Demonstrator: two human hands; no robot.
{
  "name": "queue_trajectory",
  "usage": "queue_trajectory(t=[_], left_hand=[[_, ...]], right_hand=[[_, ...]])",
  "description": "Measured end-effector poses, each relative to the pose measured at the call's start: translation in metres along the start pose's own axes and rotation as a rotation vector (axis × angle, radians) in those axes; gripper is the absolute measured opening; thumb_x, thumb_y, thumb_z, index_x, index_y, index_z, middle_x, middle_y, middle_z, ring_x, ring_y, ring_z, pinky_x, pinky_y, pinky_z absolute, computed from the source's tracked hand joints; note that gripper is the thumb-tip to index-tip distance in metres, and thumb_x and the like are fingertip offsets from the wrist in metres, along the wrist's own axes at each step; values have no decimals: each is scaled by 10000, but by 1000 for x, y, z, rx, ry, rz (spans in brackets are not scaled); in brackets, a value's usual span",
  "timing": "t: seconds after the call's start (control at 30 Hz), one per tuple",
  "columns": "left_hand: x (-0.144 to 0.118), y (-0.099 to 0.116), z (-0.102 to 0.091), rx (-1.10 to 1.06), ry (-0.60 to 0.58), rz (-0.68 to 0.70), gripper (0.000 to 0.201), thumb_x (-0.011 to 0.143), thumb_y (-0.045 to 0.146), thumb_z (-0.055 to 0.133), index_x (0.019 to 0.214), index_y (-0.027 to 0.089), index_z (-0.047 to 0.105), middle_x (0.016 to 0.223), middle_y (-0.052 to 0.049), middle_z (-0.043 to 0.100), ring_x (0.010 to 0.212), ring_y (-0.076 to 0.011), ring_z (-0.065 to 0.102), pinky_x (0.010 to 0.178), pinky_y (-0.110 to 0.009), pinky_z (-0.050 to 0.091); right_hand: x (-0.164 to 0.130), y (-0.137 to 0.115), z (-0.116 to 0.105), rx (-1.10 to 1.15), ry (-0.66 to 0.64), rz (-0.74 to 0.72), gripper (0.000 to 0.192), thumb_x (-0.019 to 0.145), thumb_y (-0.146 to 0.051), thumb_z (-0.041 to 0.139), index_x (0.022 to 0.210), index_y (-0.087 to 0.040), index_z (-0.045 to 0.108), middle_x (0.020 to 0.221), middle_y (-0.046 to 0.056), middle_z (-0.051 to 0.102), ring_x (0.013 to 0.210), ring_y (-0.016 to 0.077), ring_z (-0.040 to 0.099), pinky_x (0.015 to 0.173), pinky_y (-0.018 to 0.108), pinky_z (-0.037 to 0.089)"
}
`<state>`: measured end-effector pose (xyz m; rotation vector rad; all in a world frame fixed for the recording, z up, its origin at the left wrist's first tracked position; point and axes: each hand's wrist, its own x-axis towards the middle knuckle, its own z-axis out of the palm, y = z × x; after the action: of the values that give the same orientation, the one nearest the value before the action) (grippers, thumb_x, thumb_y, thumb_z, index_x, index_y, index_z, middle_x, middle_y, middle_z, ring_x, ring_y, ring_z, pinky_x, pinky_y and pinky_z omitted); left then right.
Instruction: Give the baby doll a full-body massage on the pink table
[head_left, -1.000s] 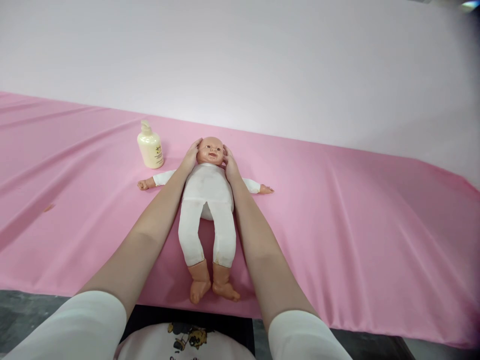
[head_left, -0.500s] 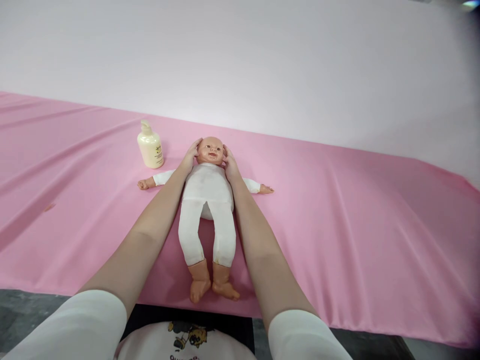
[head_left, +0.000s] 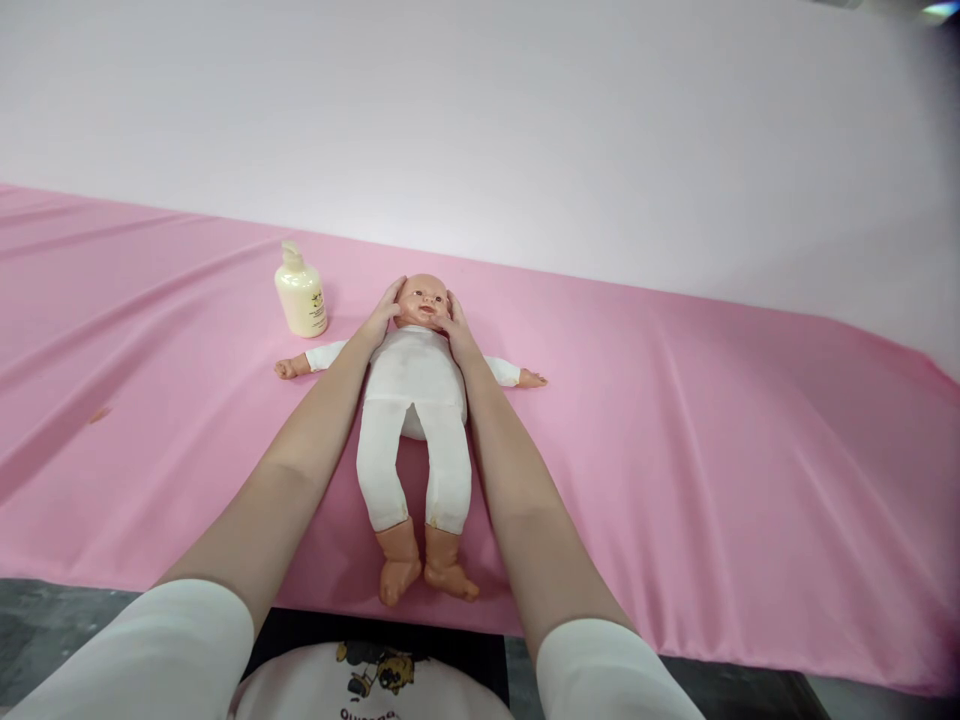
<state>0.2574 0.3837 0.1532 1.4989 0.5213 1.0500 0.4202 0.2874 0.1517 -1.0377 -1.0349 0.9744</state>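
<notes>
A baby doll [head_left: 416, 368] with a white cloth body lies on its back, its head away from me and its feet towards me. Both its arms are spread out sideways. My left hand [head_left: 384, 312] cups the left side of the doll's head, fingers curved up along it. On the other side my right hand [head_left: 458, 328] is curved against the head, its thumb resting near the mouth and chin. The head is held between both palms, and some of my fingers are hidden behind it. My forearms run along either side of the doll's body.
A cream pump bottle [head_left: 301, 298] stands upright at the left, beyond the doll's outstretched arm. Pink cloth [head_left: 637, 480] with folds covers the table. Behind it rises a pale wall [head_left: 480, 130]. Grey floor [head_left: 52, 630] shows below the table's front edge.
My right thumb has moved inward across the doll's cheek towards its chin. The doll's head has shifted very slightly to the right. The body and the bottle have stayed put.
</notes>
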Motion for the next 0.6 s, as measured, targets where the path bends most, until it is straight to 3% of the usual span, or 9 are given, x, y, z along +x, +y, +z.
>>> queue_trajectory(t=[0.33, 0.6], left_hand=[[-15, 20, 2, 192, -85, -29, 1100, 652, 316, 775, 1623, 309, 258, 1723, -8, 201, 1615, -350, 61, 1326, -476, 82], [-9, 8, -4, 279, -67, -30, 1215, 612, 387, 824, 1643, 271, 192, 1728, -54, 160, 1604, -352, 141, 1317, -453, 159]], right_hand=[[-8, -16, 1, -181, -47, 42, 1411, 569, -560, 902, 1647, -187, 71, 1714, 118, 229, 1599, 291, 229, 1307, 426, 274], [-15, -25, 2, -153, -97, 63, 1396, 597, -517, 907, 1650, -251, 29, 1735, 96, 161, 1582, 265, 288, 1301, 435, 292]])
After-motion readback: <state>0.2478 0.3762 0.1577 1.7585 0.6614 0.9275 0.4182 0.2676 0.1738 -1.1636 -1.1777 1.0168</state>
